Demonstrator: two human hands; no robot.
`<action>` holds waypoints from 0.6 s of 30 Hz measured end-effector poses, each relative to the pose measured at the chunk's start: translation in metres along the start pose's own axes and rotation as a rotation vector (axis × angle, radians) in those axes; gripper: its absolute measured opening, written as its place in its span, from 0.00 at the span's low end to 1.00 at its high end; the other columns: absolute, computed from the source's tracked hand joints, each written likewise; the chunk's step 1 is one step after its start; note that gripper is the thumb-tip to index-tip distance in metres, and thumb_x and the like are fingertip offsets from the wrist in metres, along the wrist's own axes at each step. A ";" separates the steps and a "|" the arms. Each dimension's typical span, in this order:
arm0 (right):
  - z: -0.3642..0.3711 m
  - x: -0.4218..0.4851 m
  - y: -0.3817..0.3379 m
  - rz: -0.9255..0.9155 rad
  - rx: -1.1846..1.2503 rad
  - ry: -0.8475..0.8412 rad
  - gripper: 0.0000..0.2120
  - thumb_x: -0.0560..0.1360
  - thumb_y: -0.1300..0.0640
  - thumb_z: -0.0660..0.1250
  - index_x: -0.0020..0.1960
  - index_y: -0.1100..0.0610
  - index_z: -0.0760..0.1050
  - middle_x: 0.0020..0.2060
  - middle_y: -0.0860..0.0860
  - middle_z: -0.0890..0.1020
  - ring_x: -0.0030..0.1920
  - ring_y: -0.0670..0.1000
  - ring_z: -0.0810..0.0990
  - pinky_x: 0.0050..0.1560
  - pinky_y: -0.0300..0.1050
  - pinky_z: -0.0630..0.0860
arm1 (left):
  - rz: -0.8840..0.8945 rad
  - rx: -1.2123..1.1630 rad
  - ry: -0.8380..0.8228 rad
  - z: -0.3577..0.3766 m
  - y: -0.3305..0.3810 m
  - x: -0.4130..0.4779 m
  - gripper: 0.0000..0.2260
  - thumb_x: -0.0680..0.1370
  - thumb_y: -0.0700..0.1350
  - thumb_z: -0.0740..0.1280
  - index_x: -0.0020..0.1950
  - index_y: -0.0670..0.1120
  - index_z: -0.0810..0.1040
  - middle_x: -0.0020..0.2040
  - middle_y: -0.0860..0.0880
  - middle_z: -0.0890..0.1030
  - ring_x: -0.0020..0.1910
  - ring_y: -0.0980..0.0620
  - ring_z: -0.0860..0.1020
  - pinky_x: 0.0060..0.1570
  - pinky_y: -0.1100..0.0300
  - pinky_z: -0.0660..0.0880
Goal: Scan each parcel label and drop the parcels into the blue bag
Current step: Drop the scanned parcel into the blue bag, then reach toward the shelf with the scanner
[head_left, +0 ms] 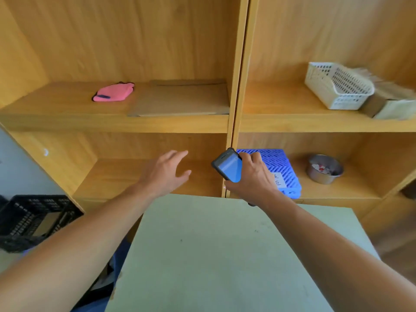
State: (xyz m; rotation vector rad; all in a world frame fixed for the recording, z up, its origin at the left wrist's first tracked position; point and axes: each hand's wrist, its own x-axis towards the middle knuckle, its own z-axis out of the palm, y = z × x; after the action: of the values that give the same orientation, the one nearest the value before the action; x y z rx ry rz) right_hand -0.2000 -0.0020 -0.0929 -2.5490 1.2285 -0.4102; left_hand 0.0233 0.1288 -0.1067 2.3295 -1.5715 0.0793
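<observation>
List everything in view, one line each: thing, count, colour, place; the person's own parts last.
shelf unit: 1, wooden, behind table.
pouch: 1, pink, upper left shelf.
cardboard sheet: 1, brown, beside pouch.
basket: 1, white, upper right shelf.
box: 1, brown, right of basket.
blue crate: 1, blue, lower right shelf.
bowl: 1, metal, right of blue crate.
black crate: 1, black, low, far left.
table: 1, pale green, foreground.
scanner: 1, dark, blue screen, held.
left grip: 1, bare, open, before lower left shelf.
right grip: 1, bare, curled round scanner.

Scanner (228,168) grip hidden (right hand (252,179)), papers (397,104) blurred
</observation>
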 end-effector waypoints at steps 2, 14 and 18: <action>-0.020 0.008 0.021 0.024 0.011 0.033 0.37 0.66 0.39 0.73 0.69 0.53 0.65 0.55 0.51 0.66 0.54 0.55 0.74 0.44 0.49 0.73 | 0.034 -0.073 0.023 0.004 0.033 0.019 0.27 0.80 0.57 0.66 0.78 0.54 0.66 0.73 0.54 0.71 0.70 0.50 0.71 0.57 0.58 0.69; -0.113 0.081 0.078 0.202 0.035 0.185 0.38 0.67 0.34 0.70 0.67 0.55 0.66 0.53 0.50 0.66 0.51 0.54 0.73 0.43 0.49 0.72 | 0.216 0.041 0.215 -0.016 0.119 0.120 0.29 0.77 0.57 0.69 0.75 0.49 0.68 0.71 0.49 0.73 0.69 0.48 0.70 0.62 0.46 0.74; -0.131 0.112 0.083 0.224 0.001 0.190 0.39 0.68 0.33 0.70 0.69 0.55 0.66 0.56 0.52 0.68 0.58 0.56 0.72 0.46 0.48 0.70 | 0.308 0.063 0.206 -0.025 0.128 0.150 0.29 0.79 0.58 0.66 0.77 0.50 0.66 0.72 0.51 0.70 0.70 0.51 0.68 0.64 0.50 0.74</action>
State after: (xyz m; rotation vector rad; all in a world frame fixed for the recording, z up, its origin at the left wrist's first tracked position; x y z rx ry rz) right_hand -0.2406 -0.1566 0.0115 -2.3790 1.5610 -0.6117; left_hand -0.0310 -0.0405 -0.0188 2.0277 -1.8265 0.4327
